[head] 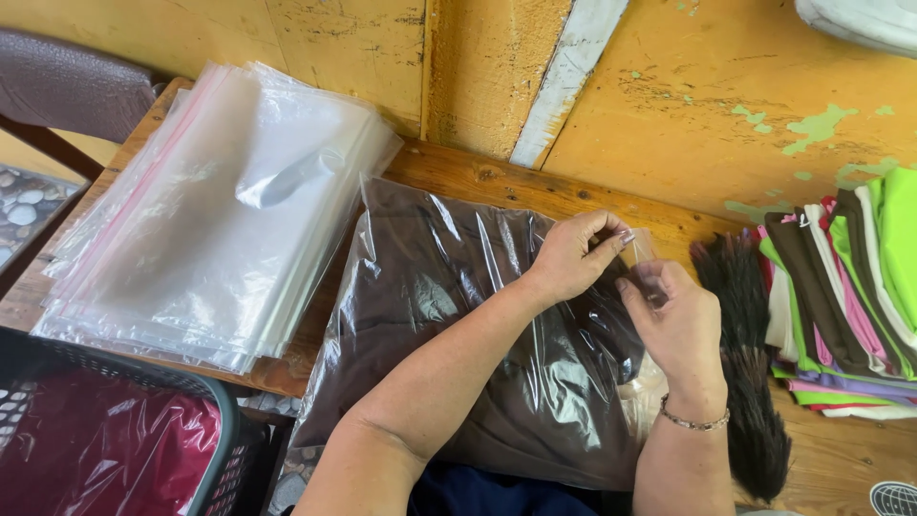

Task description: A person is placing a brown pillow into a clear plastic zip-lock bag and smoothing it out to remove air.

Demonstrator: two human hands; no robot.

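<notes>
We had the clear plastic bag (478, 334) lying flat on the wooden table (478, 177), a dark brown folded garment (420, 287) packed inside. It looked soft, light and floppy, the film slick and crinkly, so the safest hold seemed to be the open flap edge (642, 250) at the far right end. And that was where we were: our left hand (573, 256) pinched narrow on the flap, thumb against fingertips. Our right hand (673, 320) sat just beside it, fingers curled close on the same film edge. A stack of empty bags (210, 220) waited to the left.
</notes>
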